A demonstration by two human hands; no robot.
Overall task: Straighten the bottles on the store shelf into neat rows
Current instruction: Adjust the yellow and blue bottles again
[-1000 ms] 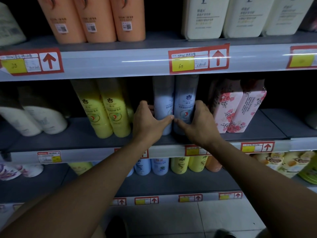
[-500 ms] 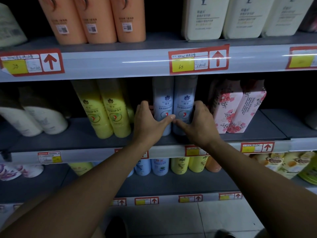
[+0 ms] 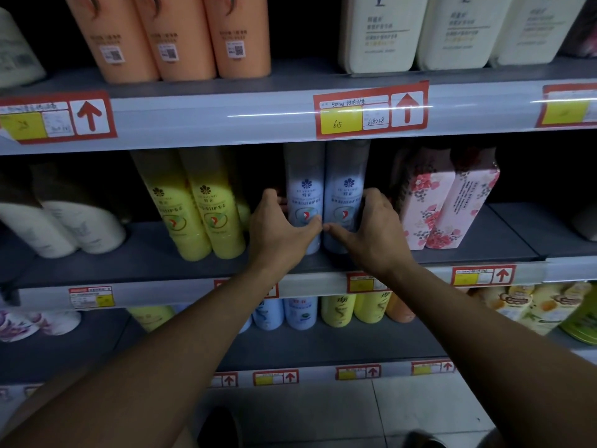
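Observation:
Two pale blue bottles stand side by side on the middle shelf (image 3: 129,263), labels facing me. My left hand (image 3: 277,234) grips the left blue bottle (image 3: 305,192), thumb across its front and fingers round its left side. My right hand (image 3: 371,234) grips the right blue bottle (image 3: 347,189) the same way from the right. The two thumb tips nearly meet between the bottles. The bottles' lower parts are hidden behind my hands.
Two yellow bottles (image 3: 193,205) lean just left of my hands, white bottles (image 3: 64,227) further left. Floral pink packs (image 3: 445,205) stand to the right. Orange bottles (image 3: 181,33) and cream bottles (image 3: 420,30) fill the upper shelf; smaller bottles (image 3: 300,313) line the lower shelf.
The two blue bottles have been turned, so their flower logos and labels now face forward. Both hands stay wrapped round them in nearly the same place.

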